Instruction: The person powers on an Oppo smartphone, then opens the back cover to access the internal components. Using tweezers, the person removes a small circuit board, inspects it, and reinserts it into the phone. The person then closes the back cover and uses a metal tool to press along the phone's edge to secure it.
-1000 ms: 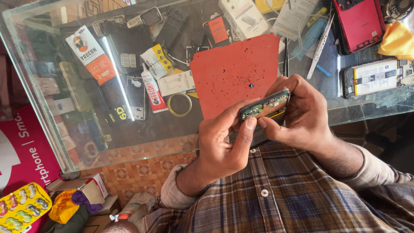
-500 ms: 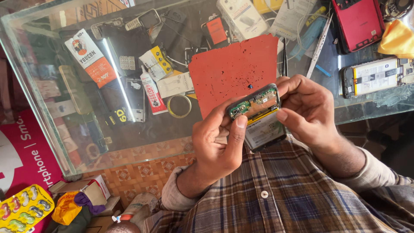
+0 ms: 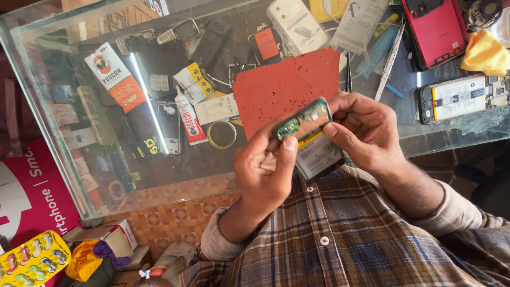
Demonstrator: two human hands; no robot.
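Both hands are curled around an opened phone (image 3: 311, 141) with its back cover off, held in the air just in front of the near edge of the glass counter (image 3: 159, 175), above the person's plaid shirt (image 3: 340, 239). The left hand (image 3: 263, 172) is closed on the phone's left end, thumb pressed flat on the exposed green board at the top, the other fingers wrapped underneath. The right hand (image 3: 364, 130) grips the right end, thumb on the face beside the battery, fingers folded behind; neither hand is open.

On the counter, the red mat (image 3: 281, 87) lies close to the near edge, directly beyond the hands. A second opened phone (image 3: 462, 98) rests near the right edge, a red phone shell (image 3: 435, 26) and a yellow cloth (image 3: 486, 53) toward the far right corner, and tweezers (image 3: 388, 66) just right of the mat.

Compared with a second ago, the phone has been turned: then it sat edge-on between the fingertips, showing only a thin strip, whereas its inner face with board and battery is now tipped toward the camera. Half a second ago it was already turned this way, and the grip has barely changed
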